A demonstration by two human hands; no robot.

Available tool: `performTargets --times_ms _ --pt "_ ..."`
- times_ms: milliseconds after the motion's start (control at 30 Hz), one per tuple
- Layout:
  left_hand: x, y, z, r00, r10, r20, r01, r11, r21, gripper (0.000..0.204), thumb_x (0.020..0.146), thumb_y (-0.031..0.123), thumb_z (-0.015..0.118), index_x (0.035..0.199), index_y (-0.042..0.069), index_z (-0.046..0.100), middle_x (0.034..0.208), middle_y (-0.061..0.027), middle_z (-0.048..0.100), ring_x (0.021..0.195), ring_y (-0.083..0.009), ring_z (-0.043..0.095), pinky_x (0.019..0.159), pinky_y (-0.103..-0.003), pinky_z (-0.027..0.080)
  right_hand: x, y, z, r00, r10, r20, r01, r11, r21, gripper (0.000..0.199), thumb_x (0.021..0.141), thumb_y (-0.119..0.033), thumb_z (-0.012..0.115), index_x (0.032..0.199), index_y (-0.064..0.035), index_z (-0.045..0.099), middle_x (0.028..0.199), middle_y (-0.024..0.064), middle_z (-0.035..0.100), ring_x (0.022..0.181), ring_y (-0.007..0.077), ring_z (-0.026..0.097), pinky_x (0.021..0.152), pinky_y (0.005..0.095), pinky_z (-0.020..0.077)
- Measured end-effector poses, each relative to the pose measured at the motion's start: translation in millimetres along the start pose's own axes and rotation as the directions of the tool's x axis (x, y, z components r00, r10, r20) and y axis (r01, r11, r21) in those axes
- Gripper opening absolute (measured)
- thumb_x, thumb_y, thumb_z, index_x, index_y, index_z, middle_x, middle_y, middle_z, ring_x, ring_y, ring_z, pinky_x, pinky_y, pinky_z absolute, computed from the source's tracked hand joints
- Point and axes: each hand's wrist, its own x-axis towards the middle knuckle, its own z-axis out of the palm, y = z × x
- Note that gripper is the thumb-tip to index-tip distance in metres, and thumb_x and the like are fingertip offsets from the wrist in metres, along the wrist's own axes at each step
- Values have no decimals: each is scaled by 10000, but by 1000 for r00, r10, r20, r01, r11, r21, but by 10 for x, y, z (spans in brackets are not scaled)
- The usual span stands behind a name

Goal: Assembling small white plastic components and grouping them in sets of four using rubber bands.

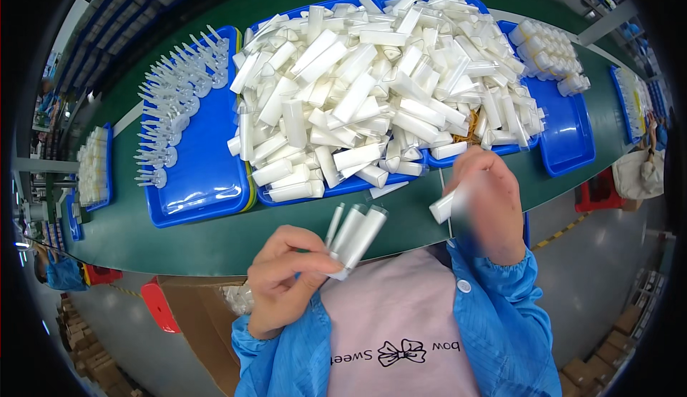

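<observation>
Pinching white tubes (pixel 361 234), left fingers (pixel 306 262) hover at the green table's bare front edge (pixel 408 238); right fingers (pixel 488 162) grip another tube (pixel 441 209).

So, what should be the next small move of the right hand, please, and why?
Probably bring the lone white piece in the right hand over beside the grouped white pieces in the left hand. The left hand holds several side by side, while the right hand's piece is apart from them.

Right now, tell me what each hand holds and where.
Left hand: white tubes, by their lower ends. Right hand: a white tube; gripped part blurred.
</observation>
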Motion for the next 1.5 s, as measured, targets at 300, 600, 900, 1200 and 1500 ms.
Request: performTargets --times_ms 300,600,900,1200,1500 --pt "51 10 159 979 37 200 -64 990 129 195 733 -57 666 878 54 733 899 -66 590 814 -185 539 687 -284 426 107 55 231 997 54 57 -54 999 -9 323 899 -94 572 1195 -17 468 914 22 563 877 68 503 805 223 389" --pt "96 9 190 970 64 233 -108 978 181 186 727 -51 660 846 68 740 882 -57 598 804 -184 539 680 -284 424 106 62 195 995 62 82 -59 997 -46 321 874 -93 611 1149 -20 463 929 29 568 884 86 509 850 253 381" --pt "109 17 174 943 107 314 -191 949 251 165 718 -35 669 842 59 726 877 -62 602 805 -191 545 672 -297 435 118 64 178 933 104 346 -86 994 -66 213 866 -128 656 1009 -19 541 935 45 574 901 107 538 823 255 418" --pt "74 -21 158 990 115 85 -140 901 411 273 656 -22 742 917 38 691 855 -93 638 830 -231 590 719 -302 468 4 82 316 931 -175 321 279 908 -313 296 802 -102 703 1066 -18 600 990 97 601 893 200 580 828 313 433" --pt "-63 -127 -70 916 56 -396 -20 995 94 115 819 18 655 932 4 636 969 -71 536 895 -153 509 810 -275 416 -3 341 349 849 -170 500 522 135 -842 301 737 -130 680 1029 -72 635 794 38 551 771 203 510 708 346 377"
